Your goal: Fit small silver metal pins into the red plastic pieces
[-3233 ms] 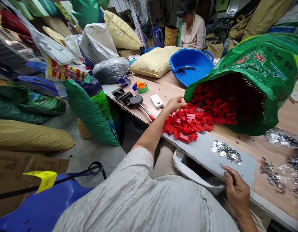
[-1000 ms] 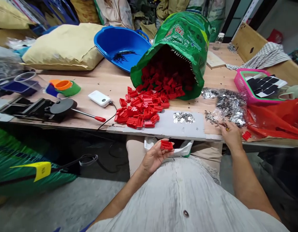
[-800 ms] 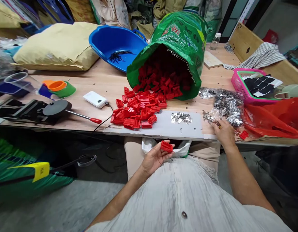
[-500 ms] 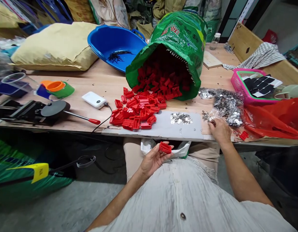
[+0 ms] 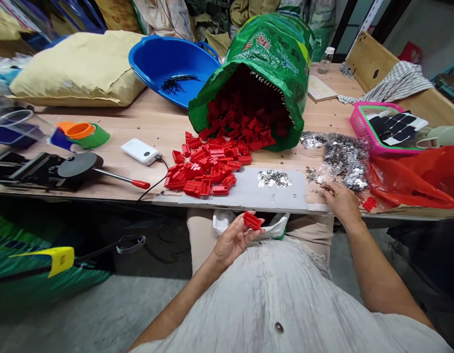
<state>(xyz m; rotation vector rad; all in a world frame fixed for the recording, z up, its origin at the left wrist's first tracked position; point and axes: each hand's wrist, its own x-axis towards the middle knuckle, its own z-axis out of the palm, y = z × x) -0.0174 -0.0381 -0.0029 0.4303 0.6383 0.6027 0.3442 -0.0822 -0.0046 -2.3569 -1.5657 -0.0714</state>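
Note:
My left hand is over my lap, below the table edge, with a small red plastic housing between thumb and fingers; its hollow side shows. At the table's front edge on the right, my right hand has its fingertips brought together at the wood, by a scatter of small metal pieces. Whatever is in those fingertips is too small to make out. Left of it, a heap of thin shiny metal plates lies on a grey board. More red housings are piled on the left part of the board.
A green sack on its side spills red housings. Behind are a blue basin and a paper sack. Leftward sit a lever press and power bank; rightward, bagged metal parts, a pink basket and red bag.
My right hand has shifted slightly right and turned, its fingertips still at the table edge. My left hand keeps the red housing, tilted a little differently. The whole view has shifted slightly.

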